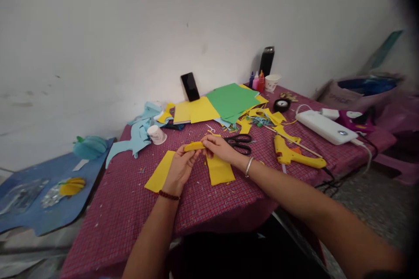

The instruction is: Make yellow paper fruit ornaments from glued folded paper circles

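Observation:
Both my hands hold a small folded strip of yellow paper [194, 146] just above the red checked tablecloth [131, 209]. My left hand [180, 170] pinches its left end, fingers closed. My right hand [218, 147] grips its right end with fingers curled. Two flat yellow paper pieces lie under them: one [159, 173] to the left, one [220, 171] below my right wrist. Black scissors [240, 143] rest just beyond my right hand.
A yellow glue gun [294, 154] and a white power bank [325, 126] lie to the right. Green [231, 100] and yellow sheets, a phone [190, 86], a paper cup [156, 134], glue bottles [258, 80], a black flask [266, 60] and tape roll [281, 104] stand farther back. Blue scraps [137, 137] hang off the left.

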{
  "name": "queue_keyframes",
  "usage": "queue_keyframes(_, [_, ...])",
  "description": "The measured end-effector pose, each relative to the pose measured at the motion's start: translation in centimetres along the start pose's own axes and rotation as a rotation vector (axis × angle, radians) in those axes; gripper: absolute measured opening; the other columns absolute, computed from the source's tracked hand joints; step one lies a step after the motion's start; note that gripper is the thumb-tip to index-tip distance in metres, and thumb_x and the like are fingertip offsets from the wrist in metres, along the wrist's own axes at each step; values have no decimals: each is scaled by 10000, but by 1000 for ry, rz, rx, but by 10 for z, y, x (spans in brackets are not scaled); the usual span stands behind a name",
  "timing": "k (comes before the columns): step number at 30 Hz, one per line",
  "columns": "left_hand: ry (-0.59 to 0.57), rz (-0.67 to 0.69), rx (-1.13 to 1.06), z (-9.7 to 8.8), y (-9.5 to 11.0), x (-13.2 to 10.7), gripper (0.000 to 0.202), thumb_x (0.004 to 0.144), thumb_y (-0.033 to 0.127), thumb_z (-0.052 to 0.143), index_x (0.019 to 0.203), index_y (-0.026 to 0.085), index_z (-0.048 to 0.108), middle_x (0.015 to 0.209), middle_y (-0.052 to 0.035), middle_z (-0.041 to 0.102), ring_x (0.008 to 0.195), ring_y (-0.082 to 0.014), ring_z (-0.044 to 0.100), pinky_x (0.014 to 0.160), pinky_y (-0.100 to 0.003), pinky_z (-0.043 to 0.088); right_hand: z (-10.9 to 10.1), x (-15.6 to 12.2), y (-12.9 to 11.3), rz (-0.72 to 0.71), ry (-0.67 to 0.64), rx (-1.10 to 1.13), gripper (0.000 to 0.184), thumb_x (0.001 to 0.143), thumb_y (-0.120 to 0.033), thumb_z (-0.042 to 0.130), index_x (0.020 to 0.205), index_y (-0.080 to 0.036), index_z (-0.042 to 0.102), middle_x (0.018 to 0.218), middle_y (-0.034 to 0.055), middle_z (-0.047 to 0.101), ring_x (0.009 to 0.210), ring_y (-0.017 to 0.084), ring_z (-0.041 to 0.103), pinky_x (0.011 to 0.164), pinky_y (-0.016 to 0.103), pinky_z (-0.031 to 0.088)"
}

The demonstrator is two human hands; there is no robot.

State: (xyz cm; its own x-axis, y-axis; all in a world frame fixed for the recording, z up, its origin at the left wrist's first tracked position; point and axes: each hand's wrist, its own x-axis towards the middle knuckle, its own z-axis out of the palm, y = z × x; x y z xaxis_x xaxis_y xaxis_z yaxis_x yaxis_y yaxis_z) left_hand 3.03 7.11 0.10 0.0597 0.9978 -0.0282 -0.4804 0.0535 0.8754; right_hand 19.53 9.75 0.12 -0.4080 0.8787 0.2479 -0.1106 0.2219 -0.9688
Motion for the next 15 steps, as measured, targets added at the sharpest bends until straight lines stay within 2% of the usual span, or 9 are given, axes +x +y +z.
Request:
queue_keyframes(3, [-17,17,20,-3,-2,1,203,637,108,772,784,162,643,845,-4,724,783,-107,691,795,-222,557,0,-1,-2,8,-15,25,257,933,-392,492,803,-175,532,644,-33,594,471,70,528,467,182,423])
queue_keyframes(6, [-25,30,37,-4,-2,0,219,623,137,784,779,165,633,843,-1,715,787,-107,683,796,-227,546,-1,-2,-4,28,-33,53,226,912,-392,530,855,-173,536,644,-40,600,467,70,529,466,180,427])
queue_keyframes(15, [-38,84,156,1,-1,-2,292,610,151,745,876,189,630,852,6,705,765,-115,653,773,-253,515,-1,1,3,84,-21,77,99,805,-227,617,863,-167,563,577,-75,564,443,65,503,442,166,391])
